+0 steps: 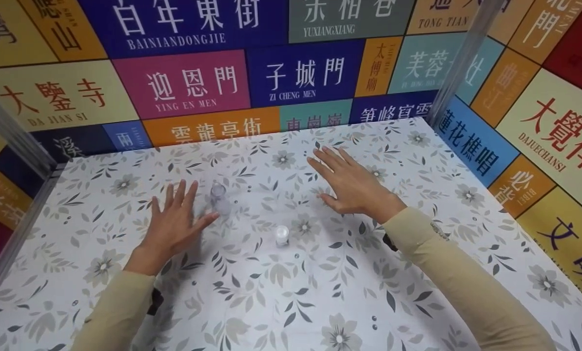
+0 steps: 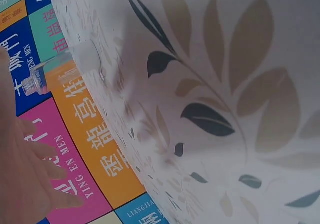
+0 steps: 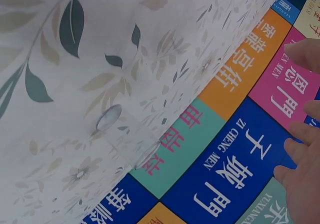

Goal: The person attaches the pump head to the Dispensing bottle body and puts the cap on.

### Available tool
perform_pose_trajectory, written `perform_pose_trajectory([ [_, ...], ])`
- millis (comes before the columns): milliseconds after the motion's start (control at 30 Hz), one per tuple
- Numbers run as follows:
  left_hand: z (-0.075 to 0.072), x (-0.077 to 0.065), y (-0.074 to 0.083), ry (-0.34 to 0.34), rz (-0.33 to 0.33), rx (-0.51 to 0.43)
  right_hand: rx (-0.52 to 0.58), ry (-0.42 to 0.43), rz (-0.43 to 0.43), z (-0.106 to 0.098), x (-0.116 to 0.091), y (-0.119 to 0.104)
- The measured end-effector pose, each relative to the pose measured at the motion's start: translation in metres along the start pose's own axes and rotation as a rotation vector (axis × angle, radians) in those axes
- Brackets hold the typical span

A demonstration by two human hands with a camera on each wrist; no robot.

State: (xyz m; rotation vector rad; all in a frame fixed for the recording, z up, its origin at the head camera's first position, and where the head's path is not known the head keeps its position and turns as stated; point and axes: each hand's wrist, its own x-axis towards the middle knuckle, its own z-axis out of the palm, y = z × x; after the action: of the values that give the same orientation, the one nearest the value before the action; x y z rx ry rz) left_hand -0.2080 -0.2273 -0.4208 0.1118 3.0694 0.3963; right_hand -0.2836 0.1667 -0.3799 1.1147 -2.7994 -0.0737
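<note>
My left hand (image 1: 171, 224) is spread over the left part of the table, thumb pointing toward a small clear bottle (image 1: 218, 191). That bottle stands upright just past the thumb, and its bare threaded neck (image 2: 35, 84) shows in the left wrist view. Between the hands, nearer to me, sits a small white-topped piece (image 1: 281, 235). My right hand (image 1: 354, 185) is stretched out over the right part of the table, fingers extended and holding nothing. A clear cylindrical thing (image 3: 127, 136) shows near it in the right wrist view; the hand mostly hides it from the head camera.
The table (image 1: 252, 312) has a white cloth printed with grey leaves and flowers. Panels with coloured name blocks (image 1: 300, 73) rise along its back and right edges. A clear upright post (image 1: 461, 63) stands at the back right corner, another post (image 1: 18, 126) at the left.
</note>
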Motion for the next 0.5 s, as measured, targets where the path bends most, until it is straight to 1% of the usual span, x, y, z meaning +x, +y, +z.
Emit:
perform_pose_trajectory([
  [167,0.003,0.002,0.002,-0.020,-0.004,-0.054,0.081,0.044,-0.035,0.006,-0.003,-0.002],
  [300,0.007,0.001,0.003,-0.026,-0.001,-0.115,0.156,0.045,-0.047,0.010,-0.005,-0.004],
  [400,0.011,0.001,0.004,-0.009,0.003,-0.161,0.186,0.046,-0.059,0.013,-0.006,-0.006],
  [500,0.016,0.002,0.006,0.011,0.003,-0.211,0.201,0.066,-0.072,0.017,-0.008,-0.008],
])
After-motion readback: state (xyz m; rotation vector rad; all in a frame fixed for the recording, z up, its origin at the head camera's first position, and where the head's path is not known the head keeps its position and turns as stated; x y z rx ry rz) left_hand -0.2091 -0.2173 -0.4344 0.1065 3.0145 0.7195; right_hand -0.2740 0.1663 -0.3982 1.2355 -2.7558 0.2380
